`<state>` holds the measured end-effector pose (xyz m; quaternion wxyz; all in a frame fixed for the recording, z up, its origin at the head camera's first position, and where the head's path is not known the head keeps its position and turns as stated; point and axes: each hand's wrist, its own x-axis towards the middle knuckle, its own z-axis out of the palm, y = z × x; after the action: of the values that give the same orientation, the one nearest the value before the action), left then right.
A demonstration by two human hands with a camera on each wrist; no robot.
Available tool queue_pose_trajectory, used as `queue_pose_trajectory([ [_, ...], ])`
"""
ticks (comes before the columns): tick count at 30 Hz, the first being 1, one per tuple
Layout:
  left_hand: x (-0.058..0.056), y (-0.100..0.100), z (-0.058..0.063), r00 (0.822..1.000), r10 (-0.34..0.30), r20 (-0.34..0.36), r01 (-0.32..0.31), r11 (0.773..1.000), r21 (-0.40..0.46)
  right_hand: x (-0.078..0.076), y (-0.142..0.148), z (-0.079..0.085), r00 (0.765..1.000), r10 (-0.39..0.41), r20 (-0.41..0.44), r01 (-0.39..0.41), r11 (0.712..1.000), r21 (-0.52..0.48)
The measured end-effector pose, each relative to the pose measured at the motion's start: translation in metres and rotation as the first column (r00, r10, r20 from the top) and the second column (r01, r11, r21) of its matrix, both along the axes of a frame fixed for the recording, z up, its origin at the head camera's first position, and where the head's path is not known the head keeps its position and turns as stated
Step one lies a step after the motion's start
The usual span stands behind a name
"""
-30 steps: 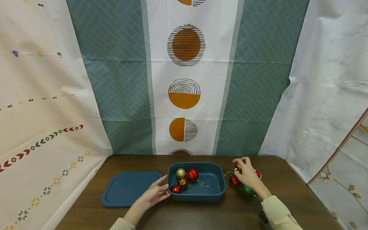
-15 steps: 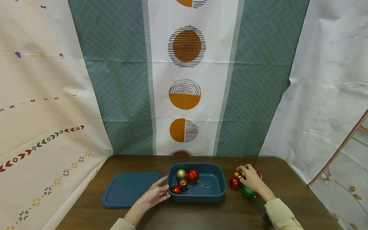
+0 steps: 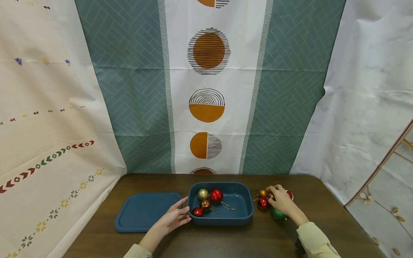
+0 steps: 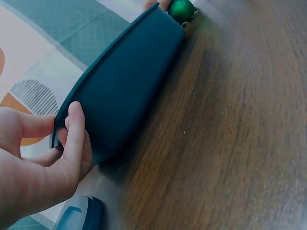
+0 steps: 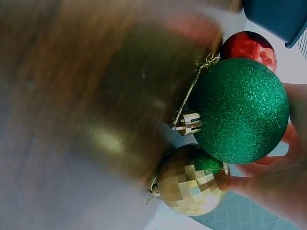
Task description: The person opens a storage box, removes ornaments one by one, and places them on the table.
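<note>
In the head view my left hand (image 3: 175,216) touches the left end of a blue plastic box (image 3: 245,220); in the left wrist view relaxed fingers rest at its rim. Inside lie a gold glitter bauble (image 3: 203,194), a striped red bauble (image 3: 216,195), a copper bauble (image 3: 204,204) and a shiny red one (image 3: 197,211). My right hand (image 3: 282,201) is over the baubles right of the box, pinching a faceted gold bauble (image 5: 194,184), partly hidden. Close by are a green glitter bauble (image 5: 242,110), a shiny red bauble (image 3: 262,203) and an amber bauble (image 3: 262,193).
A flat blue lid (image 3: 146,211) lies on the brown wooden table (image 3: 206,240), left of the box. Beyond my right hand a red-and-white bauble (image 3: 289,195) shows partly. Patterned cloth (image 3: 138,107) hangs behind the table and at both sides.
My right hand has let go of the amber bauble, which now lies beside the red one, and has moved slightly right and down onto the faceted gold bauble. The left hand stays put.
</note>
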<state>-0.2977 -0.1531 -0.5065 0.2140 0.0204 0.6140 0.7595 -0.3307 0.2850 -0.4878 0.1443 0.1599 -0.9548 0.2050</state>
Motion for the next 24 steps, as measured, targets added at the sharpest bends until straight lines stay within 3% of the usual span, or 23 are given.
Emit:
queue_pose_trajectory([
  [11,0.000,0.000,-0.002,1.000,0.001,0.006,-0.001,1.000,0.003,0.000,-0.004,-0.002,1.000,0.005,0.031,-0.005,1.000,-0.021],
  [19,0.001,0.000,-0.003,1.000,-0.001,-0.004,0.001,1.000,-0.008,0.000,-0.017,0.004,0.998,0.045,-0.052,-0.047,0.998,-0.051],
  [24,0.000,0.000,-0.003,1.000,-0.003,-0.005,0.002,1.000,-0.010,0.001,-0.028,0.007,0.997,0.060,-0.051,-0.062,0.997,-0.050],
])
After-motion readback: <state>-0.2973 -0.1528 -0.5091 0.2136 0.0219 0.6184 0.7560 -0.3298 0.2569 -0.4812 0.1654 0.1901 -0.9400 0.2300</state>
